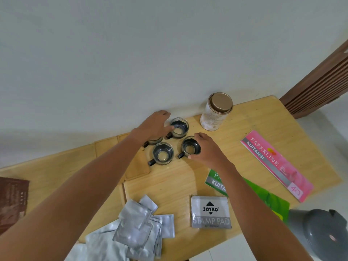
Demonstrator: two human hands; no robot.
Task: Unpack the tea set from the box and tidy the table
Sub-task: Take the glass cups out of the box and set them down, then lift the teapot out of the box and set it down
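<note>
Four cups cluster near the far edge of the surface [263,117]: the far cup [179,128] just behind the right cup [190,147], the near cup [162,153] left of that one, and a fourth cup [154,141], mostly hidden under the left hand [153,125], seemingly beside the far one. The right hand [209,148] touches the right cup. A tin [215,112] stands right of the cups. Two receipt books [276,164] lie toward the right edge, a stamp pad [211,211] before them, sachets [139,228] at the near edge

Clear glass cups [163,153] on a matt pale wooden table [263,125], beside crinkled silvery foil sachets [139,223].
</note>
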